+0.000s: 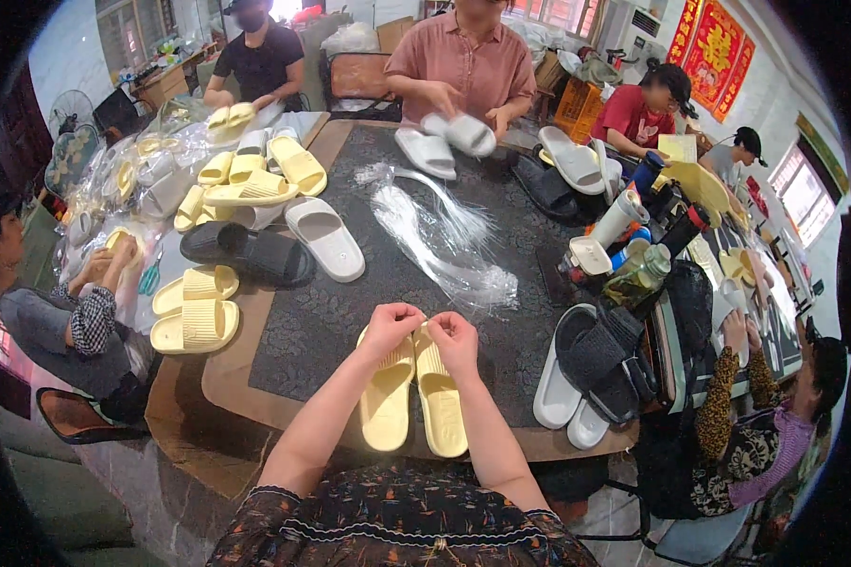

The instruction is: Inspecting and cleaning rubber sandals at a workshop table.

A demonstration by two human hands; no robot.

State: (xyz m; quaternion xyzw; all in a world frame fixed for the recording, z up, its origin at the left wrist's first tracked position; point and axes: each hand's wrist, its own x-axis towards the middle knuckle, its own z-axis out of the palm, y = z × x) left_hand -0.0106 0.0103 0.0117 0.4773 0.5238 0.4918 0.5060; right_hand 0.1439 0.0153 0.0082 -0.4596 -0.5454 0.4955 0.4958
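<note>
1. Our grip: the left hand [390,324] pinches the top end of the left yellow slipper [387,395], fingers curled over its edge; the right hand [454,338] pinches the top end of the right yellow slipper [441,402] the same way. The two hands sit close together, nearly touching.
2. Both slippers lie sole up, side by side and touching along their length, at the near edge of the bench [350,312], toes pointing away from us.
3. Just beyond the hands a crumpled heap of clear plastic bags [444,241] stretches toward the middle of the bench.
4. To our left: a stacked yellow pair [197,312] at the bench edge, a black slipper [246,253] and a white slipper [324,238] beside it, and more yellow slippers [255,180] further back.
5. To our right: a black slipper over white ones [586,378] at the bench rim; behind them a cluster of bottles and flasks [638,241].
6. Far side: a person in a pink shirt [463,57] holds a pair of white slippers [459,132]; another white slipper [425,151] lies in front of them.
7. Other people sit around the bench: one in black at far left [260,57], one in red at far right [633,113], one in grey at our left [47,321], one in patterned sleeves at our right [747,444].
</note>
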